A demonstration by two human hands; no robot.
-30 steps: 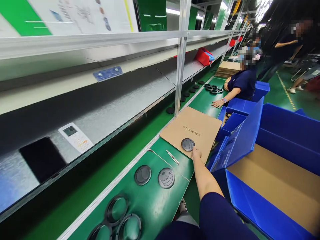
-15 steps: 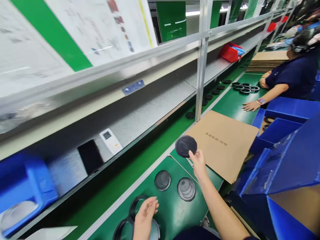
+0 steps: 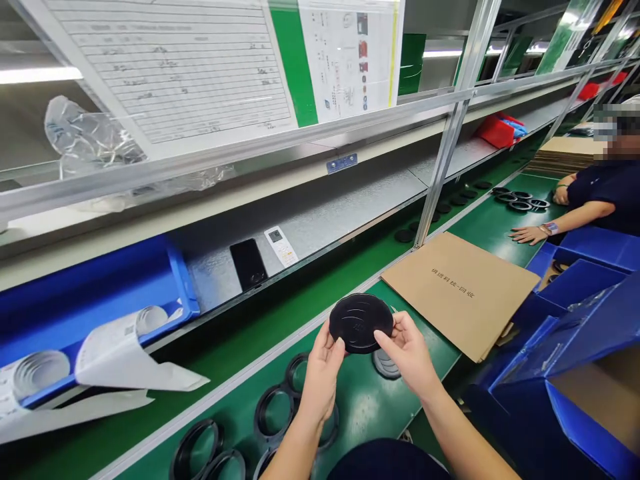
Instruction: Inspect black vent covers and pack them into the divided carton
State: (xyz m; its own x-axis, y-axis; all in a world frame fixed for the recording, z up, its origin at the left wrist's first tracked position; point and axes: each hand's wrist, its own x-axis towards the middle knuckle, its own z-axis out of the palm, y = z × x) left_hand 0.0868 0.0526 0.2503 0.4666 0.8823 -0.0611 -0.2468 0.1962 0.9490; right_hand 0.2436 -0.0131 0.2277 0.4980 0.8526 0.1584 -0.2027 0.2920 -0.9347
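A round black disc (image 3: 361, 323), like a lid with thin curved marks, is held up between both hands above the green work surface. My left hand (image 3: 323, 370) pinches its left edge, thumb on the near face. On the right rim, my right hand (image 3: 407, 350) grips it the same way. Below and partly behind my right hand lies another dark disc (image 3: 386, 365) on the table. Several black rings (image 3: 274, 412) lie on the table around my left forearm, some of them partly hidden by it.
Flat cardboard (image 3: 460, 293) lies to the right, beside blue boxes (image 3: 565, 333). A metal post (image 3: 453, 133) rises behind. On the shelf are a phone (image 3: 249, 264), a remote control (image 3: 281, 246) and a blue bin (image 3: 100, 300) with label rolls. A co-worker (image 3: 600, 200) sits far right.
My left hand has come up from beside the rings and now holds the disc too. My right hand has brought the disc back toward me. The view has swung left.
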